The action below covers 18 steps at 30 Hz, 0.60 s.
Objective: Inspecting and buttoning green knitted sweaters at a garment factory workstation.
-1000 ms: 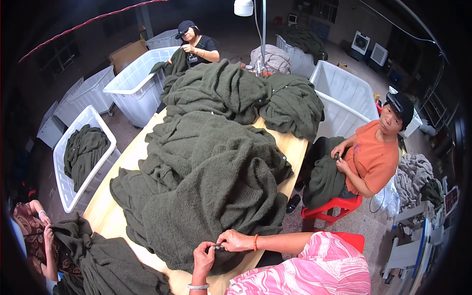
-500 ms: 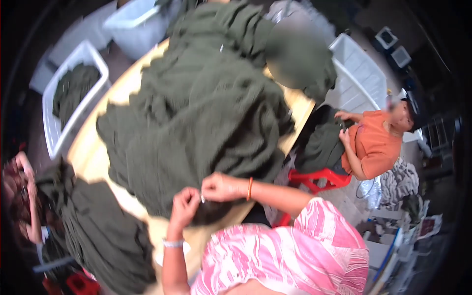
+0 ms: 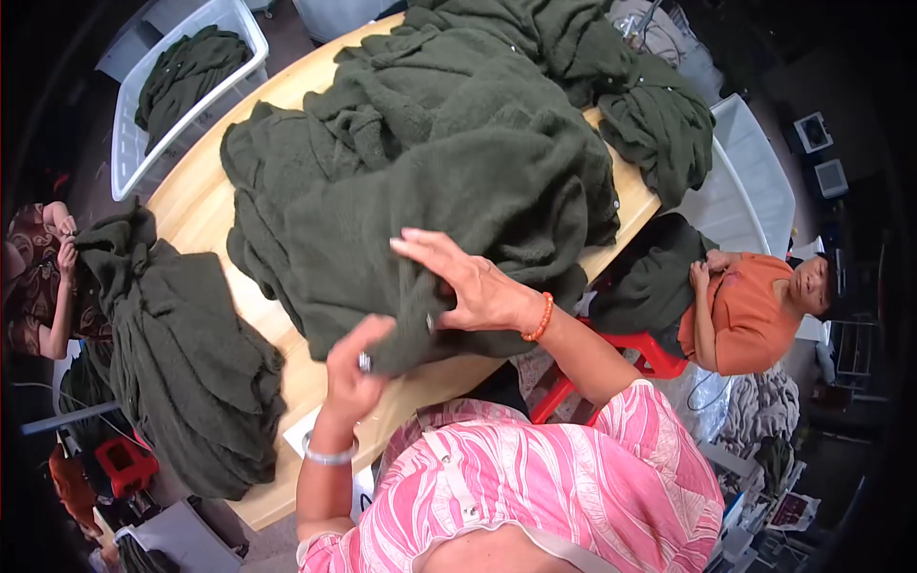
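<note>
Curled the left hand [image 3: 351, 372] into a narrow shape at the near edge of a dark green knit garment [image 3: 411, 210]. Could not tell, through the blur, a firm grip from a light touch there. Spread the right hand [image 3: 482, 291] wide over the cloth just beside it, with fingers stretched forward and thumb set apart. Wore a silver bangle [image 3: 330, 454] on the left wrist, an orange beaded bracelet [image 3: 542, 320] on the right and a pink-and-white patterned top [image 3: 544, 468].

Had the garment heaped in loose folds on a pale wooden table [image 3: 196, 215], directly in front of both hands. Saw more dark green knitwear [image 3: 659, 124] bunched at the table's far right corner, and another dark green garment [image 3: 181, 353] draped over the left edge, in the hands of a co-worker in a brown patterned top [image 3: 33, 277]. Noticed a white plastic bin [image 3: 121, 124] beyond, with similar knitwear inside. Saw at right a co-worker in an orange shirt [image 3: 740, 310], seated on a red stool [image 3: 650, 353] with dark green knitwear across the lap, and near the stool a heap of grey knitwear [image 3: 764, 411].
</note>
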Available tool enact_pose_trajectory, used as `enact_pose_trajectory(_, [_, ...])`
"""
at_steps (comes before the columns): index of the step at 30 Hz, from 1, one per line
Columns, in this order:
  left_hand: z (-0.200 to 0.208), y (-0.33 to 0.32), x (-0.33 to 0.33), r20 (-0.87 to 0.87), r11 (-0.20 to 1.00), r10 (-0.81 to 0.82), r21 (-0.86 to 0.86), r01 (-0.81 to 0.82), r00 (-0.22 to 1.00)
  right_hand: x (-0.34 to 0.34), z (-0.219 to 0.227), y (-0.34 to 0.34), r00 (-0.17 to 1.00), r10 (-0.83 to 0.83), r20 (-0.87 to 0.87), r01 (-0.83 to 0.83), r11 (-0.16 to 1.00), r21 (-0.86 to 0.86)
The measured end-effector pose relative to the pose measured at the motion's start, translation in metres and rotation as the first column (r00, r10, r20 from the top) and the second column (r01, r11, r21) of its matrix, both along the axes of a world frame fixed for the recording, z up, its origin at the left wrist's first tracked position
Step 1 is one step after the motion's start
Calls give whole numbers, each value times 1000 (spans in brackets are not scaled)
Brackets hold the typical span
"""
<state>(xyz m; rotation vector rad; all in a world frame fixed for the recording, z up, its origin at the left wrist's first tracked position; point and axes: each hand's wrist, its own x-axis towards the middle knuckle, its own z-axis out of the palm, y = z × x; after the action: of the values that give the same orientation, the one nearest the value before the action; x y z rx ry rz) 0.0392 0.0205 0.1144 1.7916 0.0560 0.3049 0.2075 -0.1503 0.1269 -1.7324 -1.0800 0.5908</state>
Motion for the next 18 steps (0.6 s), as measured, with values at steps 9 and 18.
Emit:
enact_pose_trajectory(9, [-23,9,-38,-348,883,-432,26,469,832,-41,45,7,779,495,-386,-386,863,327])
enact_pose_trajectory(18, [-22,-33,-10,-148,836,-499,-343,429,854,6,45,9,935,342,-94,-336,939,76])
